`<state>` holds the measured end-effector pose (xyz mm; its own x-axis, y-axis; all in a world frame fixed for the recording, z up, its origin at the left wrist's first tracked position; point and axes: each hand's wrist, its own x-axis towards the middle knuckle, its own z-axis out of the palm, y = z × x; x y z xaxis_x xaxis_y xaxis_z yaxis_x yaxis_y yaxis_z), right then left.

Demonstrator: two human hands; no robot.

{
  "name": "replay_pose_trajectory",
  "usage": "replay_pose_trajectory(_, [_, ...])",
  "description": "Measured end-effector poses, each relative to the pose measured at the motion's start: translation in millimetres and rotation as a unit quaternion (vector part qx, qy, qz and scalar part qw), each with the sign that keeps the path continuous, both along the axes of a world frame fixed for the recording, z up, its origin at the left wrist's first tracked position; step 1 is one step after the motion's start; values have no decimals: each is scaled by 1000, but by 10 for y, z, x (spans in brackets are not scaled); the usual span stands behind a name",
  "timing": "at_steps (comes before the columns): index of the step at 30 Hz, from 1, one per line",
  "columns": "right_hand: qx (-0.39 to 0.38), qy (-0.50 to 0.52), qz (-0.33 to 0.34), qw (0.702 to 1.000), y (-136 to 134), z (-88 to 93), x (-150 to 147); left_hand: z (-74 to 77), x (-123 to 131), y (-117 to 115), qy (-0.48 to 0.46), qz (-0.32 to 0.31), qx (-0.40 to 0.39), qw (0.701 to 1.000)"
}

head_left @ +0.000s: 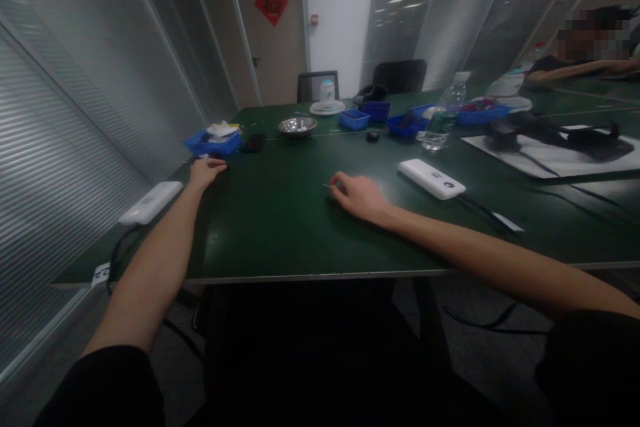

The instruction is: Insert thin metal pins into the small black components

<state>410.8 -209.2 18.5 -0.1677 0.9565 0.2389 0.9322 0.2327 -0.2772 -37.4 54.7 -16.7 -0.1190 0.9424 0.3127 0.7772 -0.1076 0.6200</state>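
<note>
our right hand (359,195) has thumb and fingers drawn together around a thin, pale stick (327,185), which pokes out from the fingertips toward the left hand's side. the hand hangs low over the table (270,233) or rests on it; we cannot tell which. only a short end of the stick shows, so its full length is hidden from us.

our left hand (206,172) is stretched out farther, fingers bent and close together, pointing inward. we cannot tell whether it grips anything or is free. a white scrap (204,156) shows just beyond its knuckles, and past that sits a tray (210,147) with tissue (223,129) in it.

we judge the stick to be very light and fairly stiff, with so little width that it could roll or slip between the fingers. its material is too small to tell, so we would treat it as easy to bend or snap: a gentle pinch of thumb and forefinger, close behind the showing end, should steer it best.

beyond and between our hands stands a shiny dish (287,130). a white pack (432,178) lies right of the right hand, with a bottle (441,121) past it.
</note>
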Motion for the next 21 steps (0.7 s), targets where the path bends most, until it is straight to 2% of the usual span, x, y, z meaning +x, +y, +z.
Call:
replay_pose_trajectory(7, [2, 8, 3, 1000, 15, -14, 7, 24, -1, -60, 16, 13, -7, 1000])
replay_pose_trajectory(10, [13, 7, 18, 1000, 18, -24, 15, 85, 131, -90, 10, -37, -6, 999])
replay_pose_trajectory(12, [27, 6, 34, 999, 19, -38, 22, 149, 338, -132, 3, -102, 1, 995])
replay_pose_trajectory(15, [43, 7, 52, 998, 24, -62, 32, 243, 827, -280, -9, -241, -8, 970])
replay_pose_trajectory(17, [51, 11, 61, 997, 23, -69, 36, 278, 1217, -449, -21, -344, -52, 937])
replay_pose_trajectory(21, [57, 22, 81, 995, 11, -61, 34, 257, 1882, -868, -45, -520, -127, 843])
